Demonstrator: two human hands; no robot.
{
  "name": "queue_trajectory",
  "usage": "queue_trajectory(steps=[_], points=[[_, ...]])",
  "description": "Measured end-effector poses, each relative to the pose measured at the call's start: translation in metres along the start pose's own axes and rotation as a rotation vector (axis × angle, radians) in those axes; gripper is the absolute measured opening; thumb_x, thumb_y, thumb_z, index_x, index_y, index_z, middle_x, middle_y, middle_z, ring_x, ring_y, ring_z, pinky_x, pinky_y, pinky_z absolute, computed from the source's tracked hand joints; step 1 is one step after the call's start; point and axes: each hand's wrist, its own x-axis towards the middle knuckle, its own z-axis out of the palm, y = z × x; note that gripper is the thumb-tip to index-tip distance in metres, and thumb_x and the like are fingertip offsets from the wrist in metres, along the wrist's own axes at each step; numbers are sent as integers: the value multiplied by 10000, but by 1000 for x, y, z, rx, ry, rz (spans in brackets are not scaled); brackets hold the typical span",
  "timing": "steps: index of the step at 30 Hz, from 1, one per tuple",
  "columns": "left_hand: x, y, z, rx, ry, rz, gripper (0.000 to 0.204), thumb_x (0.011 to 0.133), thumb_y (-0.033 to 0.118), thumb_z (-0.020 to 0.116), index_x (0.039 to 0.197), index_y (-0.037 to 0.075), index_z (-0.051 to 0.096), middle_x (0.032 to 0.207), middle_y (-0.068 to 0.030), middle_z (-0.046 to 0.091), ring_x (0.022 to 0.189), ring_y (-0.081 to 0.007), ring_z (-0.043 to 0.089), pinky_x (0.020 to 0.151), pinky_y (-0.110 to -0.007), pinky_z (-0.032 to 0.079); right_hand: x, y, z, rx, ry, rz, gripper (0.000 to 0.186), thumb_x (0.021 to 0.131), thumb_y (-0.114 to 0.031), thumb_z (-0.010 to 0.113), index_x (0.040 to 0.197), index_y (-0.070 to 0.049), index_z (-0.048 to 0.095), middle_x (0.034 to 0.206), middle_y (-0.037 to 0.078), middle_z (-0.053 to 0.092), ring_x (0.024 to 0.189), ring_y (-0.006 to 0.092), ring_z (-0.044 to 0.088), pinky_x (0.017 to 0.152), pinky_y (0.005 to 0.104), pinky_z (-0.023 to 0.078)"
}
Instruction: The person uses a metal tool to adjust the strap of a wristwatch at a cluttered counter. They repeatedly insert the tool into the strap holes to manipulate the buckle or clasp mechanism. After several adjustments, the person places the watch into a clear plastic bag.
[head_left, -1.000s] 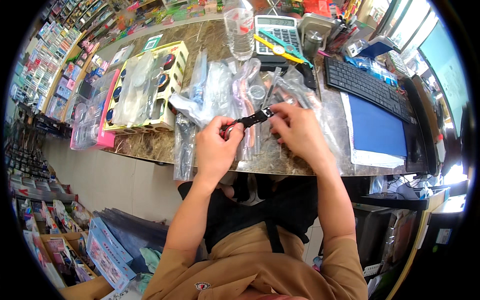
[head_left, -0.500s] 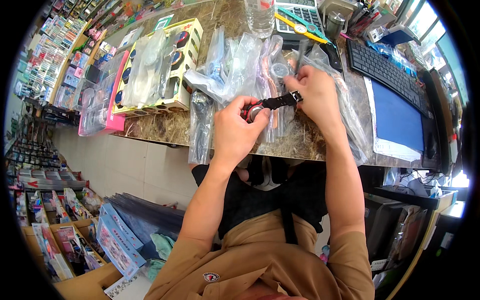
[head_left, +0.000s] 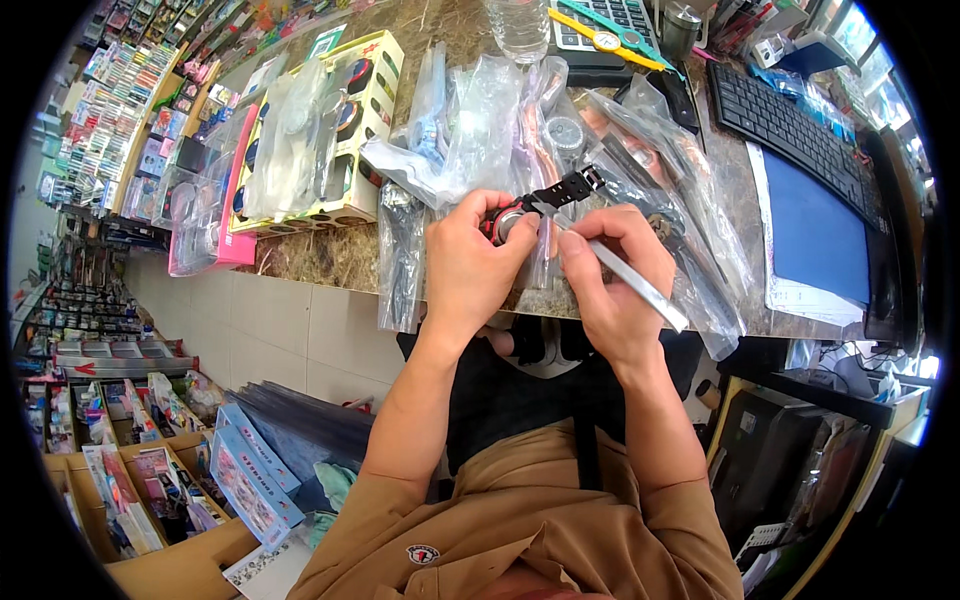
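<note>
A black wristwatch with red trim (head_left: 508, 218) is in my left hand (head_left: 467, 262), pinched between thumb and fingers, its shiny metal back showing. Its black strap sticks out to the upper right, with the buckle at the end. My right hand (head_left: 622, 300) grips a slim, flat silver metal tool (head_left: 638, 284). The thin end of this tool reaches to the watch beside the strap, and the wide end points toward the lower right. Whether the tip touches the case I cannot tell. Under and beyond both hands lie bagged watches (head_left: 482, 115) in clear plastic.
On the left of the marble-patterned table (head_left: 330, 262) stand a yellow box of watches (head_left: 378, 150) and a pink-edged clear case (head_left: 215, 250). A water bottle (head_left: 520, 30), yellow watch (head_left: 605, 41) and calculator (head_left: 572, 38) are at the back. To the right are a keyboard (head_left: 790, 140) and blue folder (head_left: 825, 220).
My right hand has come down and nearer, turning the silver tool so its thin end meets the watch. My left hand keeps the watch in nearly the same spot.
</note>
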Motion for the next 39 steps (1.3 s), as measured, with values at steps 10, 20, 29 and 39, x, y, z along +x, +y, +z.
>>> queue_trajectory(steps=[10,20,29,39], points=[[0,1,0,96,30,63,287,876,205,855,1020,-20,753,772,-147,763,675,-210,749,649,-352,582,1,-2,13,-175,63,-118,156,877,2,803,1015,-16,732,893,135,746,735,273,754,662,366,601],[0,2,0,118,36,60,298,875,207,849,1032,-28,753,804,-168,776,714,-242,779,680,-367,602,4,-2,16,-229,47,-157,161,868,2,827,999,-25,738,884,124,745,733,268,751,655,365,597],[0,5,-1,129,21,49,304,880,204,845,1041,-38,755,832,-178,787,726,-261,791,677,-374,608,3,0,18,-235,50,-187,177,860,6,834,1007,-27,741,893,131,737,747,299,743,658,381,595],[0,1,0,134,33,79,292,890,187,836,1053,-40,751,865,-206,790,767,-307,799,716,-385,614,6,-2,21,-252,21,-261,206,861,51,818,1024,-7,708,939,152,740,788,316,749,699,386,610]])
